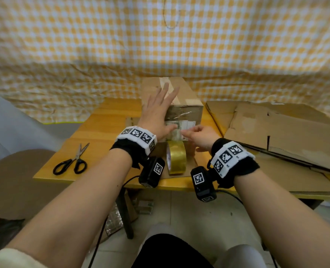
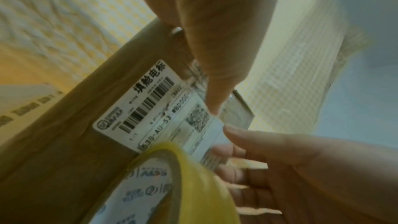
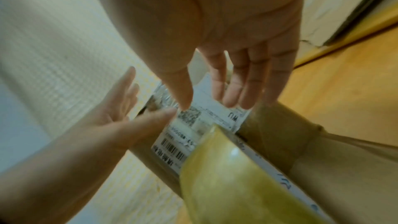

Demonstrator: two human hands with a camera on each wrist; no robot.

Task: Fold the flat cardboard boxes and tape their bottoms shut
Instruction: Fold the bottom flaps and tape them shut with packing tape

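A folded cardboard box (image 1: 187,111) stands mid-table, a strip of tape along its top and a white shipping label (image 1: 187,125) on its near face. My left hand (image 1: 159,109) is spread flat with straight fingers over the box's left top edge. My right hand (image 1: 196,135) reaches to the label with relaxed, nearly straight fingers (image 3: 237,94) and holds nothing. A yellow tape roll (image 1: 176,159) stands on edge just in front of the box, between my wrists. In the left wrist view my thumb (image 2: 215,74) points at the label (image 2: 150,108) above the roll (image 2: 183,185).
Black-handled scissors (image 1: 71,161) lie on the wooden table (image 1: 102,128) at the near left. A stack of flat cardboard boxes (image 1: 276,128) covers the right side. A yellow checked cloth (image 1: 160,45) hangs behind. More cardboard (image 1: 15,180) lies left of the table.
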